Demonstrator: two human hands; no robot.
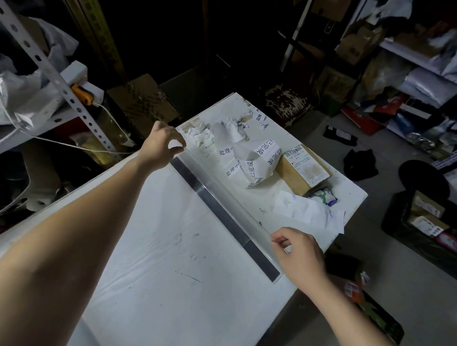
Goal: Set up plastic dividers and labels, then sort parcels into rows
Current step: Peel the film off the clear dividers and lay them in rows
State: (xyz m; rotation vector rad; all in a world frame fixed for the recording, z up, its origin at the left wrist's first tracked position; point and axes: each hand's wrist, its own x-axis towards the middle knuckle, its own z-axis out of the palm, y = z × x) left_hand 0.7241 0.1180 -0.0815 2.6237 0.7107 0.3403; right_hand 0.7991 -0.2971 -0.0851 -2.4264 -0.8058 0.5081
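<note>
A long clear plastic divider (221, 196) with a dark strip along its base runs diagonally across the white table (155, 248). My left hand (163, 142) pinches its far end near the table's back edge. My right hand (300, 250) pinches its near end at the table's right edge. Beyond the divider lie curled label strips (253, 160) printed with black characters, crumpled white backing paper (202, 137), a brown cardboard parcel (304, 169) with a shipping label, and flat white slips (309, 212).
A small patterned packet (322, 196) lies by the parcel. Metal shelving (44, 63) with bags stands on the left. More shelves of parcels (420, 70) fill the right. A black crate (425, 231) of parcels sits on the floor, with dark items scattered nearby.
</note>
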